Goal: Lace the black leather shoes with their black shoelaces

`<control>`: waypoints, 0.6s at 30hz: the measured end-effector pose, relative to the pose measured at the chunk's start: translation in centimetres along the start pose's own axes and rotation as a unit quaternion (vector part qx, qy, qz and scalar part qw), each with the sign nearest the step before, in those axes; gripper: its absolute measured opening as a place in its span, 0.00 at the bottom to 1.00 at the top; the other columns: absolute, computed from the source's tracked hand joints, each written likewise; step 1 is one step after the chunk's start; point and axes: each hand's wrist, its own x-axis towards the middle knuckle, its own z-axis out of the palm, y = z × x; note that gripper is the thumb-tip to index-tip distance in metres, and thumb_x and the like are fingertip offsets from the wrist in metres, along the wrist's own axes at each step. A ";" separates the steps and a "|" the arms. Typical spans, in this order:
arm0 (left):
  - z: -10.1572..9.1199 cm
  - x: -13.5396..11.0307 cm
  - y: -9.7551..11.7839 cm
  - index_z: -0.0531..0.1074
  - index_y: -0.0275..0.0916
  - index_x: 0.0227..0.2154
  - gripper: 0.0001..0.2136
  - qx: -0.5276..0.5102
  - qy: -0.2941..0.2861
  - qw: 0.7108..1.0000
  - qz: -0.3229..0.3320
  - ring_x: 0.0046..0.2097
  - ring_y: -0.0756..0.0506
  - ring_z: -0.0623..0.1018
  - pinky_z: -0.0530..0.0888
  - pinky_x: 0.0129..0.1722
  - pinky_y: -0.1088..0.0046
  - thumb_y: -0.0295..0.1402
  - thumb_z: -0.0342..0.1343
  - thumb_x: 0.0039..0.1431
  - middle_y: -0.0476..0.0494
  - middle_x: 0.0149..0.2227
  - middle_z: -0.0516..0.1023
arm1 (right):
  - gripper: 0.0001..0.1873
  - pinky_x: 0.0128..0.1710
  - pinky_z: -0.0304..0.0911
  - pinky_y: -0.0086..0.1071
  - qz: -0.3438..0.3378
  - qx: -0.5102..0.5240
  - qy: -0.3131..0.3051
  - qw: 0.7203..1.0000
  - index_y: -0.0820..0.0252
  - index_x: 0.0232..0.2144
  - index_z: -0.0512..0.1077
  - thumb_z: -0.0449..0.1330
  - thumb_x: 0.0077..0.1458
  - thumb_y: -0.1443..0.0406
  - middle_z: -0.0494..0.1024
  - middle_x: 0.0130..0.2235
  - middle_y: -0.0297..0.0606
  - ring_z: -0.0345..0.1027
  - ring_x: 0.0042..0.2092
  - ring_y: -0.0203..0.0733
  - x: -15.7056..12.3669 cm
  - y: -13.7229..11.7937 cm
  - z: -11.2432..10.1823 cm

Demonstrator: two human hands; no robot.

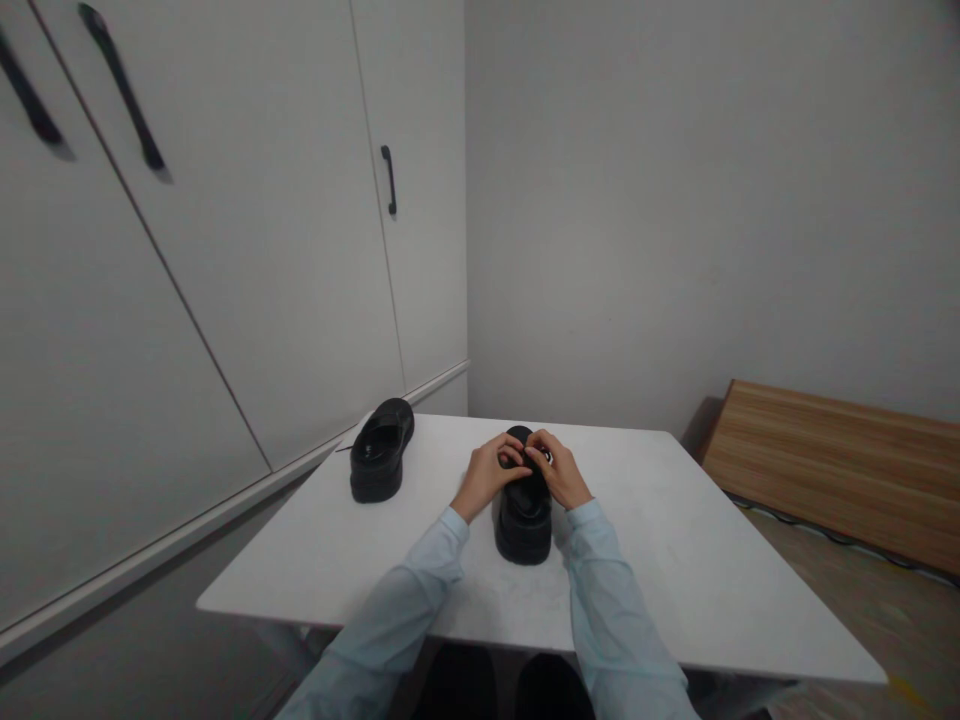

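A black shoe (524, 530) sits upright on the white table in front of me, its heel facing me and its toe pointing away. My left hand (491, 472) is at the left side of its opening, fingers curled and thumb reaching across. From the right, my right hand (556, 470) meets it, with thumb and fingers pinched at the upper front of the shoe. Both hands seem to grip the part around the strap, though my fingers hide it. A second black shoe (377, 468), with a strap across its opening, stands on the table's left side, apart from my hands.
The white table (660, 560) reaches from my lap toward the grey wall. White cabinets (247, 250) with dark handles run along the left. A wood-grain board (832, 465) lies beyond the table's right edge, above the floor. My knees are under the near edge.
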 end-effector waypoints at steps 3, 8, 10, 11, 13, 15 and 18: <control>0.5 0.0 -0.1 0.70 0.38 0.31 0.13 0.125 0.043 0.991 0.023 0.35 0.47 0.72 0.66 0.36 0.72 0.31 0.66 0.42 0.51 0.29 0.73 | 0.06 0.38 0.58 0.34 -0.003 0.004 0.006 1.000 0.56 0.31 0.65 0.52 0.57 0.61 0.70 0.32 0.35 0.62 0.36 0.41 0.0 0.0 0.1; 0.9 -0.2 -0.2 0.71 0.39 0.29 0.08 0.229 0.053 0.971 0.032 0.39 0.44 0.70 0.64 0.40 0.68 0.32 0.64 0.46 0.48 0.32 0.71 | 0.06 0.37 0.58 0.33 -0.001 0.011 0.011 1.000 0.56 0.30 0.64 0.52 0.57 0.62 0.70 0.31 0.34 0.63 0.35 0.41 0.1 0.0 0.2; 0.9 -0.2 -0.2 0.72 0.39 0.29 0.07 0.237 0.046 0.970 0.036 0.41 0.43 0.70 0.64 0.41 0.68 0.32 0.63 0.47 0.47 0.34 0.71 | 0.06 0.36 0.58 0.33 0.001 0.015 0.009 1.000 0.56 0.30 0.64 0.52 0.58 0.62 0.70 0.31 0.34 0.63 0.35 0.40 0.0 0.0 0.2; 0.9 -0.2 -0.1 0.72 0.39 0.29 0.06 0.239 0.043 0.969 0.039 0.41 0.43 0.70 0.64 0.41 0.67 0.32 0.62 0.47 0.46 0.34 0.71 | 0.06 0.36 0.58 0.33 0.002 0.017 0.007 1.000 0.56 0.31 0.64 0.52 0.58 0.62 0.69 0.31 0.34 0.63 0.35 0.40 0.0 0.0 0.2; 1.0 -0.2 0.0 0.71 0.39 0.29 0.06 0.244 0.040 0.968 0.046 0.42 0.43 0.69 0.63 0.41 0.67 0.31 0.61 0.48 0.46 0.35 0.71 | 0.06 0.36 0.58 0.32 0.002 0.021 0.007 1.000 0.56 0.30 0.64 0.52 0.58 0.62 0.69 0.31 0.34 0.63 0.35 0.40 0.0 0.0 0.3; 1.0 -0.2 0.1 0.70 0.39 0.29 0.05 0.256 0.039 0.964 0.057 0.42 0.42 0.69 0.63 0.41 0.67 0.31 0.60 0.49 0.46 0.35 0.71 | 0.06 0.36 0.58 0.32 0.002 0.028 0.008 1.000 0.56 0.30 0.63 0.52 0.58 0.62 0.68 0.31 0.33 0.62 0.35 0.39 0.0 0.0 0.3; 1.0 -0.3 0.2 0.68 0.39 0.29 0.04 0.273 0.036 0.958 0.076 0.41 0.43 0.68 0.62 0.40 0.66 0.30 0.58 0.51 0.47 0.33 0.72 | 0.06 0.36 0.58 0.31 0.004 0.043 0.016 0.999 0.56 0.29 0.63 0.52 0.58 0.62 0.67 0.30 0.32 0.62 0.34 0.38 0.0 -0.1 0.2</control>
